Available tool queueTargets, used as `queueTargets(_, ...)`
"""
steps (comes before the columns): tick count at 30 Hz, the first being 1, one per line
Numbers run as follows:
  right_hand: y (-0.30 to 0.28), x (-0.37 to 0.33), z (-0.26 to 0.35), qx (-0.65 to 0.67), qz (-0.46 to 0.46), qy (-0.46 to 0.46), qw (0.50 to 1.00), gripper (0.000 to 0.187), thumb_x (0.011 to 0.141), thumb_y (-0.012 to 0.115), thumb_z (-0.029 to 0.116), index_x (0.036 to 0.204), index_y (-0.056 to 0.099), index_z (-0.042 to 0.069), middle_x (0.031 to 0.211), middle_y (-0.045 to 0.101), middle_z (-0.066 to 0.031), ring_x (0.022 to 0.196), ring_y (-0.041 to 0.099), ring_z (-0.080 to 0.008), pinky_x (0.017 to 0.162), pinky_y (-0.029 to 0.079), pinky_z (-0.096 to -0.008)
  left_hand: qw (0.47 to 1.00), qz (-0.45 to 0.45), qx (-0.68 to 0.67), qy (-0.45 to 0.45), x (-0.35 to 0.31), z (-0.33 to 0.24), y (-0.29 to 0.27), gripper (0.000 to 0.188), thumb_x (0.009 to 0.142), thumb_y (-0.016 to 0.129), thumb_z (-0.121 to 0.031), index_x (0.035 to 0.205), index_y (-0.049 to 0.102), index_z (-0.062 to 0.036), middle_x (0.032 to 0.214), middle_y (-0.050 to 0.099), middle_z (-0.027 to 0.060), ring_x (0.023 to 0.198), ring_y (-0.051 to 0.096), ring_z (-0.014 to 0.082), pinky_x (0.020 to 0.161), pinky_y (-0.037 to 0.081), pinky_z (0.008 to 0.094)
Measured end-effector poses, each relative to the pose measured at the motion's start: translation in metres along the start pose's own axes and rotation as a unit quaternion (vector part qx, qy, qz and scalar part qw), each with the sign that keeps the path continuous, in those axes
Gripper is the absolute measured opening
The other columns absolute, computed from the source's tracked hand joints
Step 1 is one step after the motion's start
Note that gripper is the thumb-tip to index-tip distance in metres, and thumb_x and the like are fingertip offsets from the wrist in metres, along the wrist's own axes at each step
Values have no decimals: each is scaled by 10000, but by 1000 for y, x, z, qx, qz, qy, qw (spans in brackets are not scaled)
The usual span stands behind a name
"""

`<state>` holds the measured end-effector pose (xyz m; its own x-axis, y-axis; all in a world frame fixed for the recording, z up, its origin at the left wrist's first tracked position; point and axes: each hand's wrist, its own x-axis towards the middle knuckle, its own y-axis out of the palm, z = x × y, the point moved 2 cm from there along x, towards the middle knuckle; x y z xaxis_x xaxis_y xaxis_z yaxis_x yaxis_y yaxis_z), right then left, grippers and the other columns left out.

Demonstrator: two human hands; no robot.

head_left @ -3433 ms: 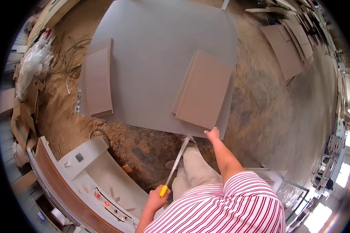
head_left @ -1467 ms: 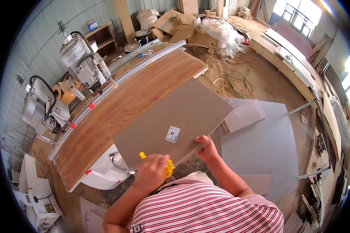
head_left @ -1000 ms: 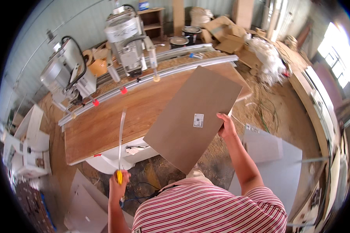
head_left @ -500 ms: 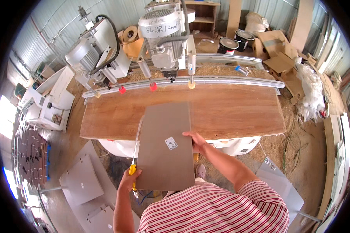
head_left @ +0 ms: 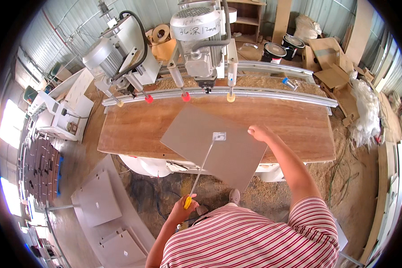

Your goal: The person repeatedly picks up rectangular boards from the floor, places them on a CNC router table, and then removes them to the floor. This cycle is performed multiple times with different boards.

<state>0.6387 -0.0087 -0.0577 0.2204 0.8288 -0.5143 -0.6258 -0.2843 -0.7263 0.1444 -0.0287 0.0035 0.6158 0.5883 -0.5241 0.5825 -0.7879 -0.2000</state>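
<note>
L hand [head_left: 179, 213] w/ closed grip on the yellow-handled rod [head_left: 202, 166], R hand [head_left: 260, 132] pinching far edge of the grey panel [head_left: 214, 145], half on the wooden counter [head_left: 134, 127]: prob. best slide it flat, square to drill heads [head_left: 196, 44].

A flat grey board [head_left: 214, 145] with a small white label lies askew, overhanging the near edge. A yellow-handled rod [head_left: 200, 172] slants across it.

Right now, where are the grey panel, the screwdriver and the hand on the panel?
grey panel [head_left: 201, 138]: head view, bare face.
screwdriver [head_left: 188, 203]: head view, yellow handle.
right hand [head_left: 260, 132]: head view, back of hand.
</note>
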Motion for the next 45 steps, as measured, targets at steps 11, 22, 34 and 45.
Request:
queueTargets(11,105,-38,107,-257,-148,-22,955,878,907,303,742,1590,38,258,1646,-35,-149,1508,-35,-389,1071,59,-806,973,-139,-185,-26,-24,79,-22,380,929,666,-130,1258,538,11,870,644,41,755,612,113,714,502,254)
queueTargets(22,53,-11,36,-266,-173,30,948,750,931,352,685,1567,84,392,1660,-17,16,1527,-5,-267,1112,125,-772,911,-157,-371,-94,-57,130,-34,401,921,719,-177,1234,527,-15,838,613,21,715,595,102,665,499,258)
queueTargets(34,126,7,75,-239,-250,60,936,658,1008,482,372,1540,246,66,1557,238,-312,1426,245,-523,1107,250,-687,915,8,-401,-45,-56,143,-75,390,944,678,-190,1265,543,-15,845,626,16,736,567,88,692,468,239)
queueTargets(45,102,-2,93,-154,-176,84,969,808,953,561,480,1546,226,47,1565,172,-332,1445,163,-538,1154,218,-626,989,-28,-111,94,-74,75,-99,311,973,590,-108,1258,544,8,854,666,61,813,637,134,747,526,273)
